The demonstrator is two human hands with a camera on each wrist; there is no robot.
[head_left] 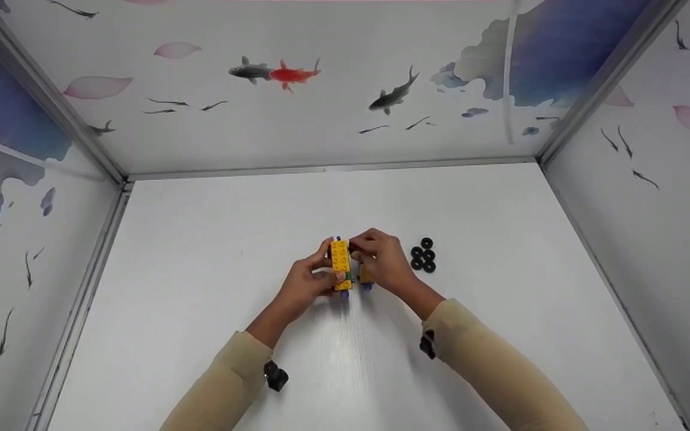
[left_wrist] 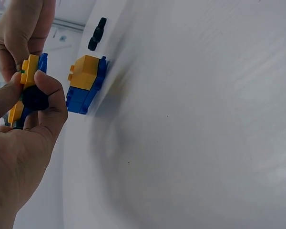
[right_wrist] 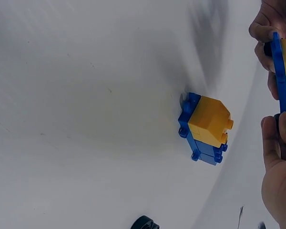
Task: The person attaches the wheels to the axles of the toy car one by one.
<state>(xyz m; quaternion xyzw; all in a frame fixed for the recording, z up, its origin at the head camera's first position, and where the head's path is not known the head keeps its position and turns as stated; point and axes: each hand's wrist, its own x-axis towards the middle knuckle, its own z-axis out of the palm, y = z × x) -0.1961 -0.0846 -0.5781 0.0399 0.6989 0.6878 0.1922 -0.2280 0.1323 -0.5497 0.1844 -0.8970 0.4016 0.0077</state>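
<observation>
My left hand [head_left: 304, 280] grips a toy brick vehicle [head_left: 340, 256], yellow studded bricks and a green one on a blue base. In the left wrist view a black wheel [left_wrist: 35, 98] sits at the vehicle's side, beside the fingers. My right hand [head_left: 388, 262] is at the vehicle's right side, pinching a small black wheel [right_wrist: 277, 119] against the blue base. Just below the hands a second toy brick vehicle [right_wrist: 207, 123] stands on the table, with a yellow brick on a blue base; the right hand partly hides it in the head view.
Several loose black wheels [head_left: 423, 258] lie in a cluster right of the right hand. The white table [head_left: 213, 239] is bounded by printed panels [head_left: 333, 120] at the back and both sides. Small black cameras [head_left: 276, 377] are strapped at the wrists.
</observation>
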